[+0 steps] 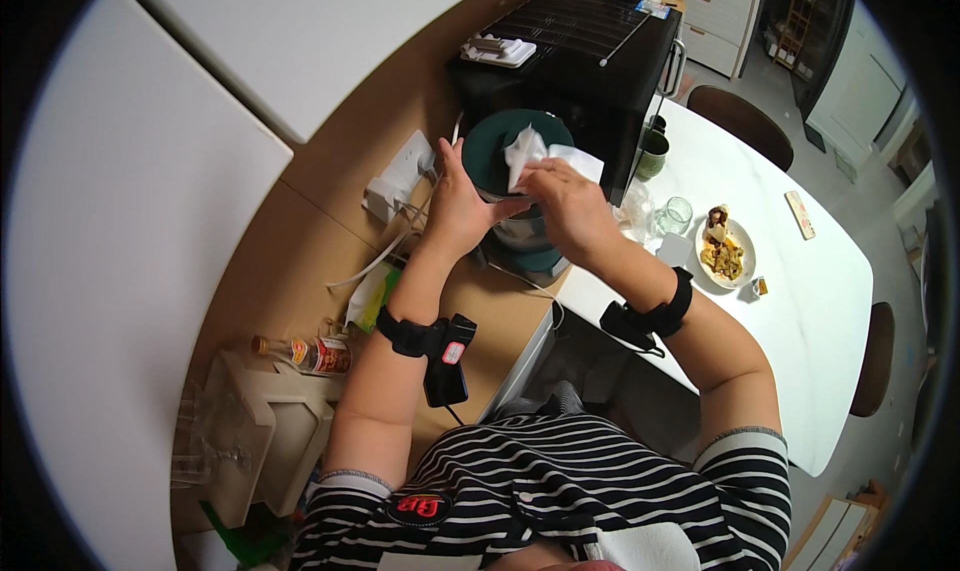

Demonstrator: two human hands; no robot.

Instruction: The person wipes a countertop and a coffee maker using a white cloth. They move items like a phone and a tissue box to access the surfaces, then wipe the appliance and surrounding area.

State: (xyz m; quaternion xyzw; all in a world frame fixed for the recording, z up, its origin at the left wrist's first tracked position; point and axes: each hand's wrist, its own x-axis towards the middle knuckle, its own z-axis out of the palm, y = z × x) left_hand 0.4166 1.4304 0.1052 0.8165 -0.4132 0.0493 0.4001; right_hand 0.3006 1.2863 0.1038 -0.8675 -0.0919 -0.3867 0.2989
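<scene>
A round appliance with a dark green lid (484, 147) stands on the wooden counter, before a black oven. My left hand (461, 203) rests against its near left side, fingers spread and thumb along the rim under the lid. My right hand (570, 207) pinches a crumpled white tissue (526, 151) over the lid's right part. Another white sheet (581, 162) shows just behind my right fingers. The lower body of the appliance is partly hidden by my hands.
The black oven (555, 83) carries a rack and a white holder. Left are a power strip (409, 166) with cables and a glass bottle (322, 353). At right, the white table (795, 323) bears a plate of food (748, 252), a glass (675, 215) and a green cup (652, 158).
</scene>
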